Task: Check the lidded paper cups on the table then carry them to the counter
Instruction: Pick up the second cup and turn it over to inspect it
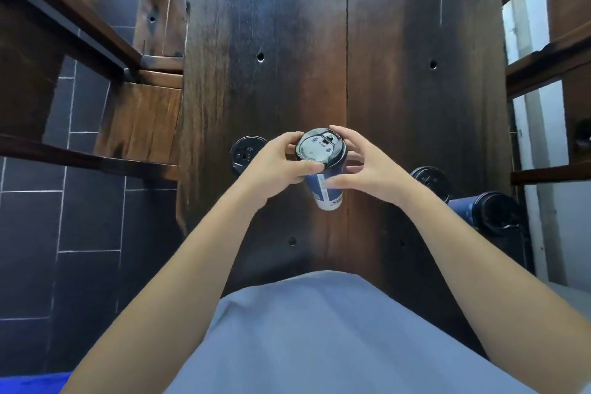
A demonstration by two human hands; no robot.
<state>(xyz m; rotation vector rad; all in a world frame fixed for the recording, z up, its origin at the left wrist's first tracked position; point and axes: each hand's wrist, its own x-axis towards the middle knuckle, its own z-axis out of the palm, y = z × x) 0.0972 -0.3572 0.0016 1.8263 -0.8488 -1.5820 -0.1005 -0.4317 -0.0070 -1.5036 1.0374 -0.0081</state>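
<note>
A blue and white paper cup (324, 189) with a black lid (320, 148) is held above the dark wooden table (287, 41). My left hand (276, 165) grips the lid's left rim, thumb on its near edge. My right hand (364, 166) holds the cup's right side, fingers around the lid and wall. A second lidded cup (246, 150) stands to the left, partly behind my left hand. A third lidded cup (430, 179) stands on the right. A fourth blue cup (486, 211) lies on its side near the right edge.
Wooden benches (150, 112) run along the table's left side, over a dark tiled floor (80, 217). A wooden frame with shelves (550, 67) stands at the right. My light blue shirt (319, 336) fills the bottom of the view.
</note>
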